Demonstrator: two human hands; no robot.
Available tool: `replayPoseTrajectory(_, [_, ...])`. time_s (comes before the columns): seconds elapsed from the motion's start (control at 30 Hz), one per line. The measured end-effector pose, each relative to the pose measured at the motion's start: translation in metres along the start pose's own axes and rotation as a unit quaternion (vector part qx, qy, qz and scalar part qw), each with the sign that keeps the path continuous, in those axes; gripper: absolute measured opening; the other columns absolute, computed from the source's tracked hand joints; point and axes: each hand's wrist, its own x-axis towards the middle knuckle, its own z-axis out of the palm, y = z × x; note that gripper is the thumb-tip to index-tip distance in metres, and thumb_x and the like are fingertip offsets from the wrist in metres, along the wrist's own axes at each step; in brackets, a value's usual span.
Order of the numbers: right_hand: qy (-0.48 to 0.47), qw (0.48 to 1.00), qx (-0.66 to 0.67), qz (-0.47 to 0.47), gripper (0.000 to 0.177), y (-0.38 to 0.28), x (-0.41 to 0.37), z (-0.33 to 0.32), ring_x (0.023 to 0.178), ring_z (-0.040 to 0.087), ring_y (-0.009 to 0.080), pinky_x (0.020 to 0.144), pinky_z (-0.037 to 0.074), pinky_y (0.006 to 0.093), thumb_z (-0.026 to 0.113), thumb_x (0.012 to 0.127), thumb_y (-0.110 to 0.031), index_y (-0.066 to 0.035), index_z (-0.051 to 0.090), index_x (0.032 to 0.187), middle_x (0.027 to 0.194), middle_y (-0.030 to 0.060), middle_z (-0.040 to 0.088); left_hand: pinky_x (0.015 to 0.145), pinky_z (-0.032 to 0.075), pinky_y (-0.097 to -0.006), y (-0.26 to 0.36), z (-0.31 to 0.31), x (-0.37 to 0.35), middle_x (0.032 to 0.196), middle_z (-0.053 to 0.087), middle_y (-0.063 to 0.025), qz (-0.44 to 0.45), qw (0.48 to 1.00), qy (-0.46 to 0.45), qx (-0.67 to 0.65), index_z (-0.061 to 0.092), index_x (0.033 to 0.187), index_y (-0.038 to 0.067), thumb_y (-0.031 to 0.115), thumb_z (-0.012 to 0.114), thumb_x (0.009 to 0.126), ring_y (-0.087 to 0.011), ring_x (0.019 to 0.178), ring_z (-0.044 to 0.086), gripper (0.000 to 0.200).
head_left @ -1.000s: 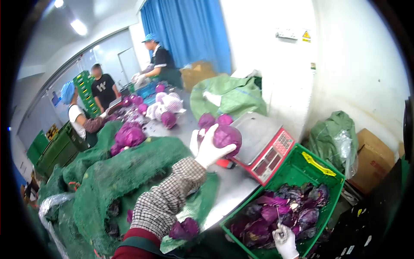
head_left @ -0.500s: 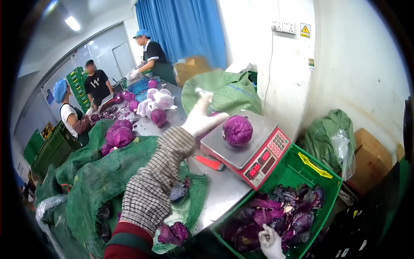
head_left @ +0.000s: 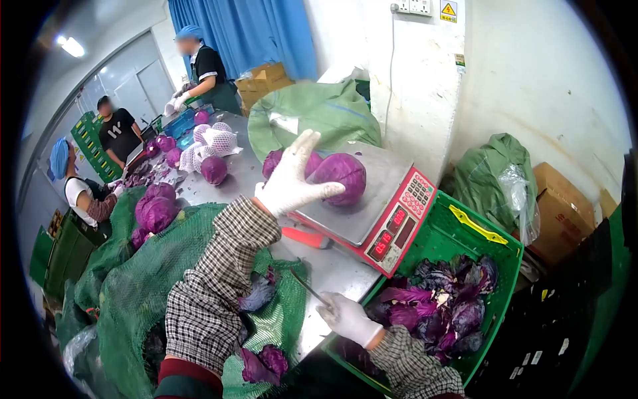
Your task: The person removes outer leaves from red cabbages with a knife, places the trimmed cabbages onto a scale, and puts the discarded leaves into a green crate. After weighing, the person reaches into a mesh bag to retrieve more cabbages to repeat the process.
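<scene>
Left hand [head_left: 297,178]: fingers and thumb spread, by the cabbage [head_left: 344,177] on the scale [head_left: 384,183]; contact unclear. Right hand [head_left: 349,319]: closed around knife [head_left: 308,288], near side of scale. Crate [head_left: 435,229] with purple leaves [head_left: 458,312]: right of scale. Green sack [head_left: 319,110]: behind scale.

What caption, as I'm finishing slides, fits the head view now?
Gloved left hand at a round purple cabbage on a red and silver scale; gloved right hand holding a thin metal knife.

A whole, round purple cabbage [head_left: 343,178] is sitting on the metal-topped scale [head_left: 380,189]; a slim knife [head_left: 308,288] is slanting from the right hand [head_left: 352,320], its tip overlapping green mesh [head_left: 287,307].
</scene>
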Motion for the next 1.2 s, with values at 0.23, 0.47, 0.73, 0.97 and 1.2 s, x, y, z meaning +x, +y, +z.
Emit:
replayPoseTrajectory(0.23, [-0.045,0.985,0.123,0.116,0.03,0.017,0.025,0.008,0.073,0.058,0.0166,0.067,0.049,0.0283,0.063,0.09,-0.025,0.0,0.059,0.107,0.082,0.0116,0.062,0.114,0.023,-0.0451,-0.003,0.036,0.0,0.149,0.022,-0.026,0.095,0.994,0.024,0.057,0.029,0.145,0.002,0.051,0.085,0.059,-0.0396,0.139,0.025,0.114])
replayPoseTrajectory(0.47, [-0.045,0.979,0.136,0.145,0.016,0.026,0.029,0.006,0.067,0.061,0.0304,0.057,0.048,0.0406,0.06,0.086,-0.019,-0.005,0.058,0.094,0.079,0.0163,0.062,0.105,0.033,-0.0548,-0.019,0.066,-0.001,0.145,0.025,-0.0308,0.039,0.984,-0.023,0.172,0.024,0.146,0.004,0.043,0.085,0.057,-0.0482,0.13,0.034,0.115])
replayPoseTrajectory(0.73, [-0.049,0.961,0.228,0.15,0.025,0.039,0.017,0.008,0.058,0.051,0.0033,0.048,0.039,0.0165,0.053,0.096,-0.012,-0.005,0.058,0.12,0.081,-0.0014,0.06,0.105,0.038,-0.0464,-0.096,-0.017,-0.017,0.139,0.032,-0.0312,-0.02,0.995,0.051,0.087,0.026,0.145,0.003,0.042,0.079,0.063,-0.0458,0.125,0.04,0.105])
replayPoseTrajectory(0.97, [-0.033,0.969,0.204,0.137,0.023,0.036,0.014,0.007,0.051,0.053,0.0054,0.043,0.04,0.0188,0.054,0.097,-0.016,-0.007,0.059,0.118,0.079,0.0004,0.062,0.098,0.044,-0.0484,-0.241,-0.101,-0.076,0.136,0.036,-0.0276,-0.185,0.919,-0.019,0.349,0.031,0.141,0.006,0.032,0.079,0.062,-0.0443,0.119,0.045,0.096])
replayPoseTrajectory(1.2, [-0.029,0.94,0.248,0.234,0.023,0.006,0.018,-0.001,0.05,0.054,0.0061,0.043,0.041,0.0191,0.052,0.096,-0.011,-0.004,0.059,0.117,0.079,0.002,0.063,0.099,0.04,-0.0531,-0.332,-0.118,-0.107,0.139,0.039,-0.02,-0.45,0.776,-0.094,0.432,0.037,0.138,0.01,0.021,0.073,0.069,-0.0374,0.127,0.044,0.079])
